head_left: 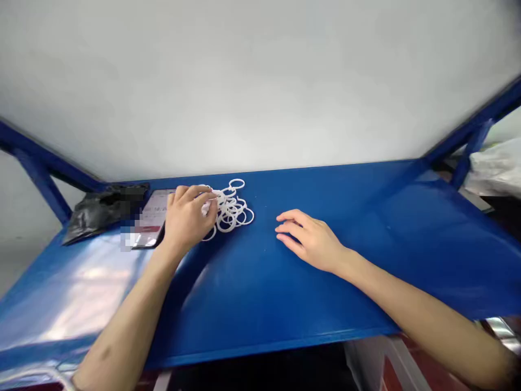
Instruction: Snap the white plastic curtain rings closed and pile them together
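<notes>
Pinching white rings [231,209] beside blurred, unreadable card [153,214]

A blue shelf [366,228] carries white rings [232,209], a black bag [95,214] and a card [152,217].

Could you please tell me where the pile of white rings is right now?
In the head view, the white rings lie on the blue shelf, left of centre near the back wall, under the left hand's fingertips; the right hand rests apart.

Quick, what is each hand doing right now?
Left hand: fingers curled on the pile of white rings.
Right hand: open, empty, on the blue table.
</notes>
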The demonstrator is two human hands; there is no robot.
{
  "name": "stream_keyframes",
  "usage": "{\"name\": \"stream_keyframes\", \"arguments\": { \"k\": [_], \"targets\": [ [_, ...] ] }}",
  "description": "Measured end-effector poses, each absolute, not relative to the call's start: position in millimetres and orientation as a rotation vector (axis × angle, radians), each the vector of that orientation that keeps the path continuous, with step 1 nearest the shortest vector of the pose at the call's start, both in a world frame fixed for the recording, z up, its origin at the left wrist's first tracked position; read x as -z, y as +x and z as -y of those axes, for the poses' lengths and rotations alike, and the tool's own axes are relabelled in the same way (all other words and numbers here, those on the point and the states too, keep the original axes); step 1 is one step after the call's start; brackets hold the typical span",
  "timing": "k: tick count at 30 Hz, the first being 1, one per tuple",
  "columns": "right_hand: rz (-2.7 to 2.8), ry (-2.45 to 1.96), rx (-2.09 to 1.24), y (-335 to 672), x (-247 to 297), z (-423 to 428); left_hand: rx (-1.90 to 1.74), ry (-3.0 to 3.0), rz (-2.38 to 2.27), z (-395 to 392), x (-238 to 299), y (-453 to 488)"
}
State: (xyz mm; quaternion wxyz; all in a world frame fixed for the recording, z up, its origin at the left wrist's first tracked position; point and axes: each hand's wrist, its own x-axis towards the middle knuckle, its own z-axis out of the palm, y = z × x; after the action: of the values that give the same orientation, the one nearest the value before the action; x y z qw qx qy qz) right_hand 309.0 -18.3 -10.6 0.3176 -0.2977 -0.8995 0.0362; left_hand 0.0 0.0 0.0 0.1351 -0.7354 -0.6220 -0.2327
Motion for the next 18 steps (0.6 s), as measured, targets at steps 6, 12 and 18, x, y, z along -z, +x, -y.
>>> {"name": "stream_keyframes", "arguments": {
  "k": [6,12,18],
  "targets": [
    [2.376,-0.802,-0.132,306.3,11.2,19.2,0.798,-2.116,1.876,-6.0,1.4,-8.4],
    [2.4,-0.84,-0.189,308.7,13.2,16.8,0.575,-2.383,2.013,-15.8,21.6,-15.7],
    [2.427,-0.869,-0.254,309.8,12.5,15.4,0.414,-2.43,2.079,-9.9,19.1,-8.8]
  ]
}}
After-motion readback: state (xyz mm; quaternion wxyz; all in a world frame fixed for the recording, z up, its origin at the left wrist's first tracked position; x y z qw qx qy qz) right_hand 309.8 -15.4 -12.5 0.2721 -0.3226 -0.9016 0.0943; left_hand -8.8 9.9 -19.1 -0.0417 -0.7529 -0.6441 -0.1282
